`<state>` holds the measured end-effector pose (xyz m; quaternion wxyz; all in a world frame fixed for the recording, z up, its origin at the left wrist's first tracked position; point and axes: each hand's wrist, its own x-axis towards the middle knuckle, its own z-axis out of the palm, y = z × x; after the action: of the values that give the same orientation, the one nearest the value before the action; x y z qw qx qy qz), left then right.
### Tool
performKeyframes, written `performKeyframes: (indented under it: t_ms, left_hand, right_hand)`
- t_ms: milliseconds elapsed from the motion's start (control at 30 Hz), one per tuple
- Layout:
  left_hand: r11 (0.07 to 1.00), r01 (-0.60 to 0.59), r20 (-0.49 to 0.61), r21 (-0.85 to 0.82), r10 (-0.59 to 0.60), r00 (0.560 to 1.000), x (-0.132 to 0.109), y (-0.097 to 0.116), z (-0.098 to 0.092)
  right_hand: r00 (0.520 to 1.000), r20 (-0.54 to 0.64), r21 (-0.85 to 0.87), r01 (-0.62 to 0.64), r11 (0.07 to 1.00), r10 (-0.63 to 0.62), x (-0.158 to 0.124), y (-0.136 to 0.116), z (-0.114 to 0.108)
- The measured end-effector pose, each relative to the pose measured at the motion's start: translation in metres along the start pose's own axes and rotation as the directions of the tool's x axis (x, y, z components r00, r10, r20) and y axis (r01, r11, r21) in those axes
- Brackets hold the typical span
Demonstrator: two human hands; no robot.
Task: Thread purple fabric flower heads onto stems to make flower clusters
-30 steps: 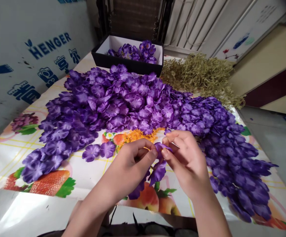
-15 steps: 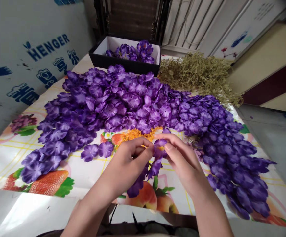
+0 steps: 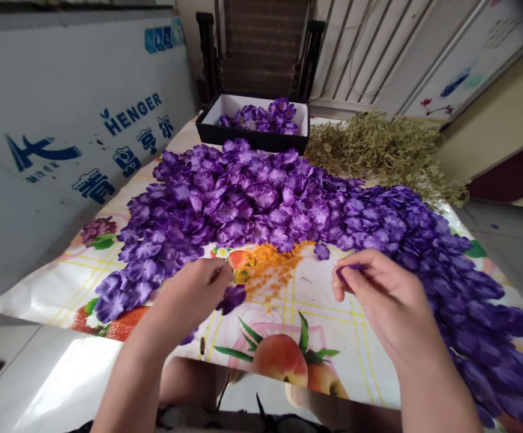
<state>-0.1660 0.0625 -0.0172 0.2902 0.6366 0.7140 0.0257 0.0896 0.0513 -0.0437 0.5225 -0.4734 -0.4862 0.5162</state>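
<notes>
My left hand (image 3: 197,287) is closed, its fingers curled at the left of the orange pieces. Purple petals of an artificial flower (image 3: 233,299) show past its fingertips and below its wrist; the stem is hidden. Out to the right, my right hand (image 3: 381,291) pinches a single purple petal piece (image 3: 348,272) between thumb and fingers. A wide heap of loose purple fabric petals (image 3: 261,195) curves round both hands. Small orange flower centres (image 3: 273,264) lie scattered between the hands, in front of the heap.
Behind the heap stands a black box (image 3: 252,142) with white inside, holding purple flowers. Bunched greenish stems (image 3: 374,147) lie at the back right. The fruit-print tablecloth (image 3: 324,300) ends close to my legs. A white panel with blue lettering (image 3: 63,102) borders the left; a chair (image 3: 266,36) stands behind.
My hands have moved apart from the flower they both held. The left went left with flower petals; the right went right with a petal piece. The view has shifted.
</notes>
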Motion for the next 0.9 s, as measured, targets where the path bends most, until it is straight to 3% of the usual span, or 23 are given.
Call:
performKeyframes:
  t_ms: [133, 333, 533, 633, 733, 900]
  left_hand:
    - [0.969, 0.146, -0.046, 0.199, -0.140, 0.989, 0.005, -0.024, -0.005]
    - [0.970, 0.074, -0.005, 0.231, -0.074, 0.997, 0.012, -0.022, 0.003]
    - [0.960, 0.094, -0.086, 0.265, -0.073, 0.994, 0.012, -0.016, 0.001]
    - [0.987, 0.020, -0.152, 0.160, 0.005, 0.988, 0.000, -0.005, -0.005]
    - [0.980, -0.161, -0.167, -0.117, 0.140, 0.976, -0.014, 0.009, -0.006]
    - [0.888, -0.289, -0.118, -0.358, 0.264, 0.957, -0.028, 0.029, -0.003]
  right_hand:
    - [0.997, -0.074, 0.039, 0.003, 0.999, 0.000, 0.004, 0.000, 0.000]
    - [0.998, -0.055, 0.044, -0.022, 0.999, 0.024, 0.005, -0.001, 0.013]
    - [1.000, -0.002, -0.033, -0.014, 0.999, 0.013, 0.004, 0.001, 0.017]
    - [0.999, 0.028, -0.024, -0.025, 0.999, 0.026, -0.002, -0.005, 0.026]
    - [0.992, 0.123, -0.002, -0.016, 1.000, 0.016, -0.012, -0.016, 0.037]
    - [0.964, 0.234, -0.141, 0.164, 0.976, -0.128, -0.021, -0.026, 0.043]
